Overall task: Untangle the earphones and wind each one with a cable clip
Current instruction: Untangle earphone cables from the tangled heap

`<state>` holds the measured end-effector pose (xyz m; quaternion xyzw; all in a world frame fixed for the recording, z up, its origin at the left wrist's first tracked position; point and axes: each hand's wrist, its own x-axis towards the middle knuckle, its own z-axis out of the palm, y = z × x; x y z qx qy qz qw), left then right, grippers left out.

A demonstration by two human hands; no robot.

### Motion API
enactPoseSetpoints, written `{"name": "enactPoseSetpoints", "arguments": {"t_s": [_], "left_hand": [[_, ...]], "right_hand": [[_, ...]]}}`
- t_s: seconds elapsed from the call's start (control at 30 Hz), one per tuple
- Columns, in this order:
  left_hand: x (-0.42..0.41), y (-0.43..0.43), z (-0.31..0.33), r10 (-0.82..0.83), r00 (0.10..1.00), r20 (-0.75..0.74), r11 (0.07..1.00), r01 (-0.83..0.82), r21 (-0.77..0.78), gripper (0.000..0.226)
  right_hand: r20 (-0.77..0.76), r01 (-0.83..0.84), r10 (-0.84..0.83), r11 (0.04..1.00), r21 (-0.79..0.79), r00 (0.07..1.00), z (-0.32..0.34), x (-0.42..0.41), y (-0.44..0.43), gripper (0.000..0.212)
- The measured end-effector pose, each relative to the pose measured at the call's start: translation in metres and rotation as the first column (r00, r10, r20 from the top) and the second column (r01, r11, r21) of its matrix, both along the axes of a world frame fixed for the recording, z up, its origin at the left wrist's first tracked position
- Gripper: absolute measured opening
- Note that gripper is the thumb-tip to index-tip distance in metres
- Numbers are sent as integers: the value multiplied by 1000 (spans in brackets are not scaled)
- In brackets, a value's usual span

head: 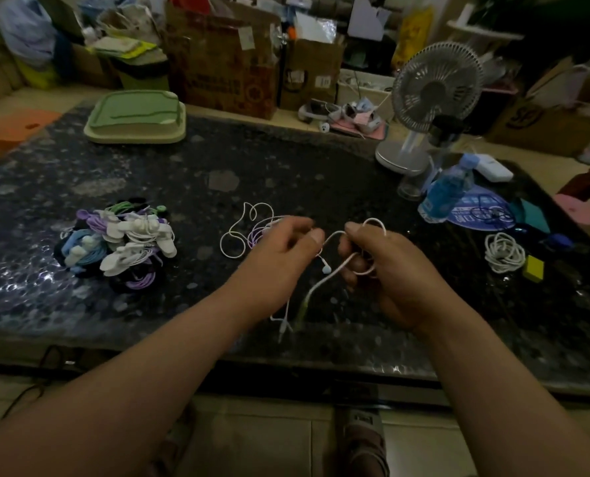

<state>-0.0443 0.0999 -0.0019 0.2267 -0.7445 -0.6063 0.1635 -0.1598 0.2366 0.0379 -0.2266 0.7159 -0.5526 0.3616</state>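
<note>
As left hand (279, 259) and right hand (390, 273) pinch white earphones (333, 237), clipped bundles (121, 242) lie left, fan (438, 84) right.

Dark speckled table (217, 160) bears wound earphones (121, 242), fan (434, 87), bottle (448, 191), green tray (137, 117).

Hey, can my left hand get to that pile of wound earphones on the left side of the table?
Probably yes: only bare tabletop lies between the left hand and the pile. But that hand pinches the white earphone cable, so it must let go first.
</note>
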Motion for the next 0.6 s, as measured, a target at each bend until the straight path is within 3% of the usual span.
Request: {"name": "enactPoseSetpoints", "arguments": {"t_s": [0.07,0.17,0.23,0.3,0.37,0.43,0.53,0.6], "left_hand": [[-1,2,-1,158,982,-105,976,-171,-137,35],[2,13,2,34,999,11,982,-32,-185,43],[0,20,-2,-32,996,79,985,44,-165,44],[-3,19,-4,-43,999,14,995,44,-89,42],[-2,11,0,-119,993,-24,992,117,-56,26],[3,4,4,-173,985,-9,984,172,-52,19],[10,-8,2,-160,980,116,986,165,-38,28],[15,-17,1,-134,984,120,989,126,72,29]], "right_hand": [[25,79,-78,996,-47,997,-4,1,-2,33],[105,124,-108,980,-158,989,-10,6,-7,28],[190,139,-102,972,-191,976,-12,10,-10,25],[218,98,-50,971,-216,975,-12,14,-12,25],[221,83,-27,966,-245,975,-12,16,-11,23],[315,148,-56,950,-276,948,-8,13,-8,20],[514,317,-118,894,-318,849,0,2,-1,29],[560,412,-222,880,-237,798,2,-4,3,39]]}}
